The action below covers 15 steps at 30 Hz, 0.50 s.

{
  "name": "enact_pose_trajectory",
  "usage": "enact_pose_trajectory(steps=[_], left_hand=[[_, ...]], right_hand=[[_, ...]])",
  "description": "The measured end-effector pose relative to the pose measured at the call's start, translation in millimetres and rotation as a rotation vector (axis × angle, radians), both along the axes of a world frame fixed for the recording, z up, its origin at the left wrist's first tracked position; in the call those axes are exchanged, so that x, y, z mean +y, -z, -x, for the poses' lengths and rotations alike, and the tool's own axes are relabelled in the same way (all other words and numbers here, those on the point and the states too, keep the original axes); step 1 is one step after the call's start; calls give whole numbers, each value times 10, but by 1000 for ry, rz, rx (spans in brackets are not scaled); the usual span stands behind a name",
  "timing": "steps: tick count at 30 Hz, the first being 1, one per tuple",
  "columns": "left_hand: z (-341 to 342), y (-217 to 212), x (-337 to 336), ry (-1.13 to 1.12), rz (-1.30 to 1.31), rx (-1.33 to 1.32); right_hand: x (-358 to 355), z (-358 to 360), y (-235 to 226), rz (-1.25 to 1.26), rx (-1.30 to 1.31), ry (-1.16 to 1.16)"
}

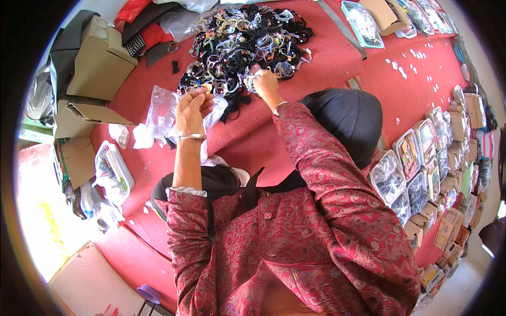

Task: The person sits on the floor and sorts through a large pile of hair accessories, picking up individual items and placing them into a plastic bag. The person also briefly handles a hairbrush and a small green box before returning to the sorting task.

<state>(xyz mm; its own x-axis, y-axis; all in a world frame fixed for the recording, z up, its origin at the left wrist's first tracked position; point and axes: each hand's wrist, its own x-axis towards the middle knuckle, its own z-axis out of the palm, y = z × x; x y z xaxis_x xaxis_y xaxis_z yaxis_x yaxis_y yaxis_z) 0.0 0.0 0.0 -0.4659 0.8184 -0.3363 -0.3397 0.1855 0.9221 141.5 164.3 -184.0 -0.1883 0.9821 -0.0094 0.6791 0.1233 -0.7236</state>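
A large heap of hair ties [247, 39], black, grey and multicoloured, some with small charms, lies on the red cloth in front of me. At its near right edge my right hand [266, 88] is closed, its fingers pinching pale grey hair ties [249, 82]. My left hand [194, 109] is at the near left edge of the heap, thumb and fingers pinched together. A small blue bit shows at those fingertips, too small to name. Below the left hand lies a clear plastic bag [161, 113], with a white bag [215, 117] beside the wrist.
Red cloth [337, 68] spreads around my crossed legs. Cardboard boxes [103, 58] stand at the left, above a white basket [124, 171] of packets. Many bins [388, 179] of bagged goods line the right side. A turquoise basket [363, 26] sits at the far right.
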Motion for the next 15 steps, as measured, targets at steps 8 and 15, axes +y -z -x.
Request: enact_pose_trajectory(steps=[8,15], left_hand=[[-19,-61,-27,-27,19,-4],[-13,-29,-22,-32,-1,-21]], right_hand=[[323,-375,-549,673,648,-300],[452,-444,-787,682,782,-111]])
